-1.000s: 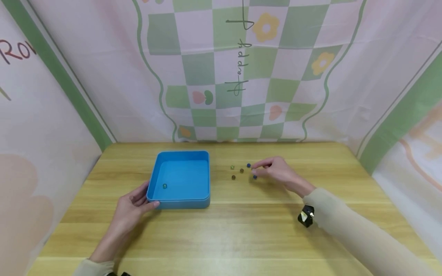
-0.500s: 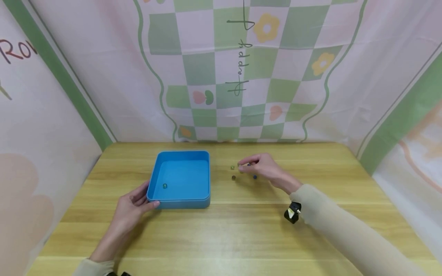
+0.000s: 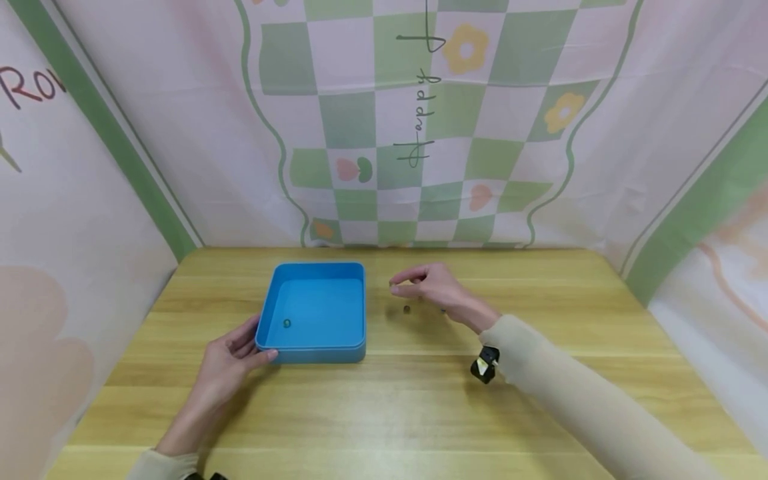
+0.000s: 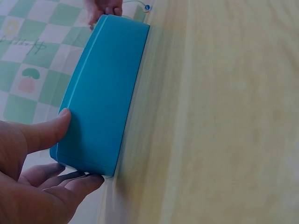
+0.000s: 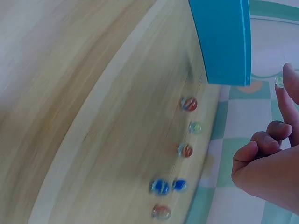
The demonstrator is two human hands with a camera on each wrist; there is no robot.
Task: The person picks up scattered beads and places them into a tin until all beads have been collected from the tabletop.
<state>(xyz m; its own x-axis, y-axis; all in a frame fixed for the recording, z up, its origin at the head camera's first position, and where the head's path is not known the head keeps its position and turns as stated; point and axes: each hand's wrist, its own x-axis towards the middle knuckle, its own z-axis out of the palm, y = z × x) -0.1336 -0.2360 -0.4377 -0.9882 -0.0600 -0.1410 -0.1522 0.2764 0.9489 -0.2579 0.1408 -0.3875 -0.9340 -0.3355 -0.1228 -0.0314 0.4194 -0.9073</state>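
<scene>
The blue square box (image 3: 318, 355) sits on the table, open at the top, with one small greenish glass marble (image 3: 287, 323) on its floor. My left hand (image 3: 225, 363) grips the box's near left corner, thumb on the front wall and fingers along the left side. To the right of the box, above the table, my right hand (image 3: 441, 290) pinches a clear glass marble (image 5: 279, 81) between thumb and index finger. Below it on the table, the right wrist view shows a reddish marble (image 5: 188, 103), a pale green marble (image 5: 195, 127) and a blue marble (image 5: 160, 186) among several.
The wooden table (image 3: 384, 413) meets a hanging cloth (image 3: 414, 200) with green checks at its back edge. Cloth panels also stand at the left and right. A black wrist device (image 3: 485, 365) hangs at the right sleeve.
My right hand has moved left, from beside the blue marbles toward the box, carrying the clear marble. My left hand and the box have stayed put.
</scene>
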